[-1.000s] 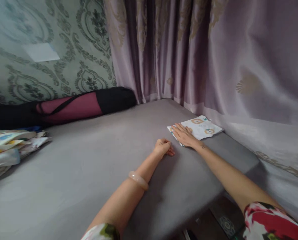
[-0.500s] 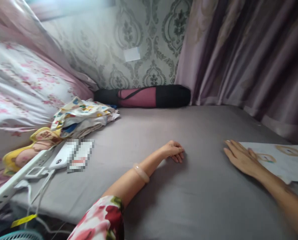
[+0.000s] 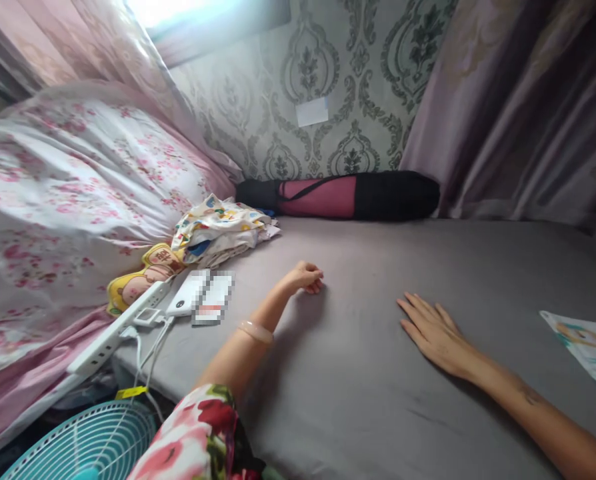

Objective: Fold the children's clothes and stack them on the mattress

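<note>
Printed cloth (image 3: pixel 585 343) lies beyond the wide-spread right hand (image 3: pixel 435 337); the left hand (image 3: pixel 304 277), curled, grip unclear, is near heaped clothes (image 3: pixel 223 230).

Long pink-and-black bag (image 3: pixel 338 198) lying along a patterned wall (image 3: pixel 258 100), white rectangle (image 3: pixel 312 112) on it, purple curtain (image 3: pixel 518 120) at right, floral cover (image 3: pixel 78 180) heaped at left, yellow toy (image 3: pixel 145 277) beside a white power strip (image 3: pixel 118 330), turquoise fan (image 3: pixel 83 447) at lower left

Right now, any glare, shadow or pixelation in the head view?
Head view, top left: glare, with the wallpaper hazy near it; head view, centre: soft shadow on the grey surface by the left hand; head view, left: blocky pixels over part of the white flat items.
</note>
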A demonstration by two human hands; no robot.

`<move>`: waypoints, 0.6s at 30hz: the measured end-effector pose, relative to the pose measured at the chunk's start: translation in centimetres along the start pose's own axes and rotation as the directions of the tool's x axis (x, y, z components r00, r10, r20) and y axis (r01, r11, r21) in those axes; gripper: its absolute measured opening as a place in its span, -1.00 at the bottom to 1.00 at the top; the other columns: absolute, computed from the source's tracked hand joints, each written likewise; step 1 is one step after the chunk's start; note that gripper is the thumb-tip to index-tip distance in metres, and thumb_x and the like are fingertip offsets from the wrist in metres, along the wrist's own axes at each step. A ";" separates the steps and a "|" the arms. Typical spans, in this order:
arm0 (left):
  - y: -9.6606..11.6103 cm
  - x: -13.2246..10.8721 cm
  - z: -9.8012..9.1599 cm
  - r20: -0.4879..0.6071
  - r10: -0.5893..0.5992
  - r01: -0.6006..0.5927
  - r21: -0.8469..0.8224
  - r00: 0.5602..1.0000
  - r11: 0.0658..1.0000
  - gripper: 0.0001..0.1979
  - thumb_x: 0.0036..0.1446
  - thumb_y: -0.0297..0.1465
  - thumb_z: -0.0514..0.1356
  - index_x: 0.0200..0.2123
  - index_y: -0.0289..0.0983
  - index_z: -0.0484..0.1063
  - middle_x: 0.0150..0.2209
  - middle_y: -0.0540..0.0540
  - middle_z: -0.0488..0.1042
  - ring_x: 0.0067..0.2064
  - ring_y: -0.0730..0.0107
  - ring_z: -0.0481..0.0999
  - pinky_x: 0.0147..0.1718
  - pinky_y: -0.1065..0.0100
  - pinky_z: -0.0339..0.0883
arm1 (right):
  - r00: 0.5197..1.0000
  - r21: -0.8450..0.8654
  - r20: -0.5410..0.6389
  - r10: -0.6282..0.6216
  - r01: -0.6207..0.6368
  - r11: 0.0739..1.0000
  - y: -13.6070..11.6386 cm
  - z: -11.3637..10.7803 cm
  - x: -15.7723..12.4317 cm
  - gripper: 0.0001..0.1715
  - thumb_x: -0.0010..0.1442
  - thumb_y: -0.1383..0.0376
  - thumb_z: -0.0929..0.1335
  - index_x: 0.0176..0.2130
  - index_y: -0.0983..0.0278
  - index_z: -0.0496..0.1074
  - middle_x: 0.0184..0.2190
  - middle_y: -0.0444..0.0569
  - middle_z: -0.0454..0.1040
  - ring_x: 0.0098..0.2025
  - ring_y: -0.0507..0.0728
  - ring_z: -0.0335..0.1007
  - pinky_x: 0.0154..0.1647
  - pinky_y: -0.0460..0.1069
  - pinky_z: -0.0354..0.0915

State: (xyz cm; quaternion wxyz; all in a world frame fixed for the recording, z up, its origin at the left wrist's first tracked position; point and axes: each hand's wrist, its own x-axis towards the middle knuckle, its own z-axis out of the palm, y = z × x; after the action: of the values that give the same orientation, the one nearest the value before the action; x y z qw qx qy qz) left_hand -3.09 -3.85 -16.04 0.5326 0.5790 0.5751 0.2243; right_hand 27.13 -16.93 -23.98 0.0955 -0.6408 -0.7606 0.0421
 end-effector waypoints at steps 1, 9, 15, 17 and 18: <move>-0.2 -0.1 -1.5 -0.044 0.009 -0.009 -0.010 0.999 1.000 -0.88 0.04 -0.41 0.25 -0.49 -0.32 0.40 -0.62 -0.05 0.48 -0.64 0.50 0.44 -0.61 0.52 0.29 | 1.000 0.003 0.008 -0.016 0.016 1.000 -0.7 0.1 0.4 -0.27 0.30 0.00 0.01 0.31 0.20 0.19 0.37 0.00 0.03 0.40 0.24 -0.15 0.38 0.28 -0.16; -1.6 -1.4 -11.9 -0.498 0.120 -0.164 -0.046 0.859 0.985 -0.84 0.00 -0.33 0.23 -0.42 -0.33 0.41 -0.50 -0.10 0.51 -0.54 0.44 0.49 -0.53 0.45 0.33 | 0.990 0.057 0.024 -0.142 0.140 0.989 -4.5 0.5 1.7 -0.29 0.32 0.01 0.01 0.32 0.16 0.17 0.37 -0.04 0.01 0.40 0.23 -0.17 0.38 0.28 -0.15; -2.0 -1.0 -20.6 -0.838 0.135 -0.175 0.048 0.528 0.983 -0.79 0.05 -0.45 0.08 -0.22 -0.34 0.38 -0.36 -0.10 0.50 -0.43 0.41 0.50 -0.47 0.44 0.33 | 0.983 0.043 -0.046 -0.180 0.182 0.982 -4.9 0.9 1.3 -0.29 0.37 0.00 0.01 0.31 0.28 0.19 0.37 0.03 0.04 0.40 0.22 -0.12 0.39 0.27 -0.16; -1.8 -1.1 -23.3 -0.898 0.136 -0.142 0.083 0.418 0.986 -0.79 0.01 -0.49 0.08 -0.23 -0.33 0.38 -0.32 -0.11 0.50 -0.35 0.34 0.52 -0.38 0.38 0.38 | 0.980 0.042 -0.068 -0.185 0.189 0.981 -4.7 1.2 1.3 -0.31 0.37 0.00 0.04 0.30 0.26 0.20 0.36 0.02 0.06 0.39 0.22 -0.10 0.39 0.27 -0.14; -1.7 -1.2 -24.5 -0.920 0.137 -0.123 0.098 0.366 0.987 -0.79 -0.01 -0.50 0.10 -0.25 -0.33 0.37 -0.30 -0.12 0.49 -0.29 0.30 0.52 -0.30 0.33 0.39 | 0.979 0.041 -0.080 -0.186 0.190 0.981 -4.6 1.4 1.3 -0.32 0.37 0.00 0.05 0.29 0.24 0.21 0.36 0.01 0.07 0.39 0.22 -0.09 0.39 0.27 -0.14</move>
State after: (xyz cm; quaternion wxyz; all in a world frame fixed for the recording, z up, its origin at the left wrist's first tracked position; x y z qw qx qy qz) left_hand -25.47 3.46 -8.95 0.0982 0.4022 0.7280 0.5465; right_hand 22.20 -16.37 -24.33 0.1432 -0.5646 -0.8124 0.0273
